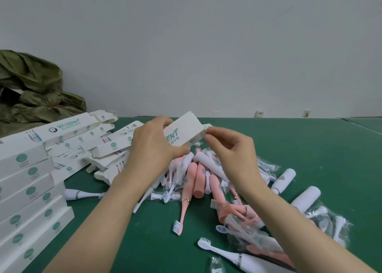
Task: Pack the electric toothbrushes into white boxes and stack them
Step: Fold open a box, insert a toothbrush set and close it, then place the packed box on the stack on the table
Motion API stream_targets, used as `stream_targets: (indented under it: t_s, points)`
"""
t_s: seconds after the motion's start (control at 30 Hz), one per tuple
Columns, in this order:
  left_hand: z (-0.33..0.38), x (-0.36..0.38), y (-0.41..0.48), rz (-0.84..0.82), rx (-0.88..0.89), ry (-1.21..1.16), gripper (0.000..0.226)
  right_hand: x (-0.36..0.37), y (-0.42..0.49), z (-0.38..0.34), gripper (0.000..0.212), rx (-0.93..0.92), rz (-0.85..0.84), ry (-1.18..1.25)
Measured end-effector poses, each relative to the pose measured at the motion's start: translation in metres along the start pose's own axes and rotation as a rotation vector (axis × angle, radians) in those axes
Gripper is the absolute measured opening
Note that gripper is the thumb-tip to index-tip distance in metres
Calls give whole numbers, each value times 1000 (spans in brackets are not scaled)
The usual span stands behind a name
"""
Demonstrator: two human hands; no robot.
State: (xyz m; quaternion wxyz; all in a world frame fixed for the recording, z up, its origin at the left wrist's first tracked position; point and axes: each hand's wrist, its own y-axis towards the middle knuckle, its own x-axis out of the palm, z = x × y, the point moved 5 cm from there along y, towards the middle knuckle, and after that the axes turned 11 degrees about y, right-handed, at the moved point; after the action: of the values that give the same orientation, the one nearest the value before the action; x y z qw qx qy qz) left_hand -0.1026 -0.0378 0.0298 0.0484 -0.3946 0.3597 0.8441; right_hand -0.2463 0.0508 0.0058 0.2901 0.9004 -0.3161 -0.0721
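I hold a white box (184, 131) with green lettering up above the table. My left hand (154, 146) grips its near part, fingers wrapped over the top. My right hand (229, 146) pinches the box's right end with thumb and forefinger. Below lies a heap of pink and white electric toothbrushes (198, 179) and bagged brush heads. A stack of closed white boxes (26, 192) stands at the left edge. Behind it, open boxes (93, 146) lie scattered.
The green table (330, 152) runs to a white wall. A crumpled olive bag (31, 86) sits at the far left. White toothbrush handles (306, 198) and plastic bags (248, 231) spread over the right front. One white brush (219, 252) lies near the front edge.
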Motion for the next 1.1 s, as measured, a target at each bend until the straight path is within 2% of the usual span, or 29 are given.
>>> stream_targets:
  t_s: [0.07, 0.17, 0.23, 0.33, 0.43, 0.5, 0.6, 0.83, 0.9, 0.93, 0.97, 1.0, 1.03, 1.1]
  points:
    - [3, 0, -1, -9, -6, 0, 54, 4, -7, -9, 23, -173, 38, -128]
    - [4, -2, -2, -23, -6, 26, 52, 13, -20, -21, 15, -564, 28, -492]
    - [6, -3, -3, -33, 3, 39, 50, 13, -23, -21, 18, -676, 12, -645]
    - [8, -3, -3, -44, 4, 46, 48, 8, -24, -20, 27, -734, 22, -712]
    - [11, -3, -5, -52, 13, 58, 47, 9, -25, -20, 18, -711, 47, -719]
    - [13, -3, -7, -56, 15, 47, 46, 7, -25, -19, 10, -640, 111, -618]
    - [16, -1, -8, -66, 14, 38, 46, 2, -20, -15, 10, -523, 145, -465]
    - [14, 3, -7, -77, 29, 105, 46, 7, -28, -22, 15, -763, 44, -744]
    - [14, 1, -7, -36, 42, 89, 44, 1, -17, -21, 17, -612, 34, -637]
    - [14, 0, -7, -14, 61, 90, 41, -3, -6, -21, 33, -454, 0, -549]
    - [14, 0, -6, 1, 84, 101, 39, -5, 4, -19, 58, -306, -84, -490]
    - [12, 0, -5, 10, 105, 121, 36, -3, 14, -19, 81, -214, -215, -509]
    - [11, 2, -5, 11, 122, 146, 33, 2, 21, -19, 94, -181, -372, -611]
    - [9, 5, -4, 10, 148, 188, 33, 17, 26, -21, 92, -246, -630, -819]
